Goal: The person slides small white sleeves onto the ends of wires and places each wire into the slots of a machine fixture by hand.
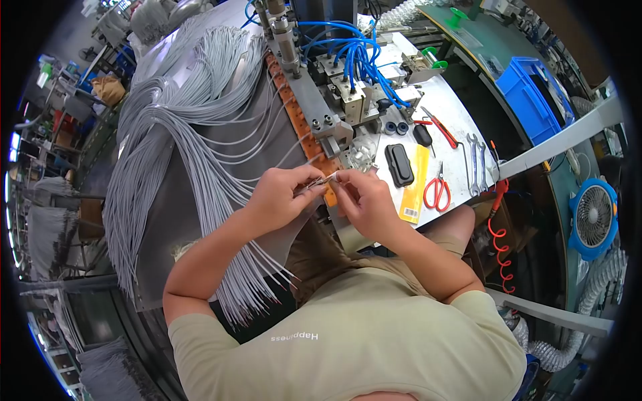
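Note:
Both hands meet over the near end of an orange perforated rail [294,110]. My left hand [284,197] has its fingers pinched on the end of a grey cable [231,179]. Close beside it, my right hand [366,200] is pinched at a small pale piece at the cable's end, too small to make out clearly. The fingertips of the two hands almost touch. Large bundles of grey cables [190,150] lie on the metal table to the left, and several single cables run across to the rail. Clear plastic bits [361,152] lie just beyond my right hand.
A machine with blue air tubes [361,57] stands ahead. On the white surface at right are a black case [399,166], a yellow packet [414,184], red-handled scissors [438,190] and wrenches [477,164]. Farther right are a blue crate [531,97] and a blue fan [593,218].

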Demonstrator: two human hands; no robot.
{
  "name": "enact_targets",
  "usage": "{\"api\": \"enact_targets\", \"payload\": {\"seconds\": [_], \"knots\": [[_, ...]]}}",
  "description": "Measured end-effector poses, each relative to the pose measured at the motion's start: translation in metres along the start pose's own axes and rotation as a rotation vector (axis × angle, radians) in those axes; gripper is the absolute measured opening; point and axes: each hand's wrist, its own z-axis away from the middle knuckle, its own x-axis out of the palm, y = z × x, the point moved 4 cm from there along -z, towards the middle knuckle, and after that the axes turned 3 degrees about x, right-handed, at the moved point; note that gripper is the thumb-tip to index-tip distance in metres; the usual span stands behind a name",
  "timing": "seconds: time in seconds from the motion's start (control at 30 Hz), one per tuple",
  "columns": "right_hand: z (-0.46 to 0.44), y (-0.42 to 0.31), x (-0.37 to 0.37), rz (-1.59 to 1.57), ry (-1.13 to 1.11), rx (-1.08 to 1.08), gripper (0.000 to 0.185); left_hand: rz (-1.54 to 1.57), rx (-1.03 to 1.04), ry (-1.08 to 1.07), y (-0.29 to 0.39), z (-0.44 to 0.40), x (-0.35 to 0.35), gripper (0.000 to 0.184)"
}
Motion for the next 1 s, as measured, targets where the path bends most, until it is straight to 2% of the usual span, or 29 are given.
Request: {"api": "enact_targets", "payload": {"seconds": [0.17,0.27,0.43,0.53,0.7,0.8,0.97,1.0], "knots": [[-0.001,-0.003,-0.003,-0.078,-0.012,0.078,0.009,0.071,0.021,0.063,-0.002,-0.001,-0.002,0.014],[-0.002,-0.001,-0.002,-0.199,-0.068,0.163,0.011,0.166,-0.057,0.027,0.003,-0.002,-0.002,0.014],[-0.004,-0.001,0.000,-0.184,-0.066,0.170,0.013,0.137,-0.059,0.013,0.003,-0.002,-0.002,0.014],[-0.005,0.002,0.003,-0.309,-0.100,0.297,0.011,-0.012,0.017,0.006,0.001,-0.002,-0.003,0.015],[-0.009,0.005,0.003,-0.438,-0.164,0.320,0.012,0.036,0.010,-0.019,0.003,0.000,-0.002,0.015],[-0.016,0.003,-0.006,0.083,-0.076,-0.253,0.014,0.334,-0.176,-0.049,-0.002,0.000,-0.002,0.016],[-0.016,0.000,-0.005,0.012,-0.038,-0.190,0.016,0.324,-0.177,-0.088,-0.005,-0.001,0.003,0.017],[-0.017,0.001,-0.005,0.053,0.003,-0.178,0.016,0.174,-0.080,0.039,-0.003,-0.002,-0.001,0.016]]}}
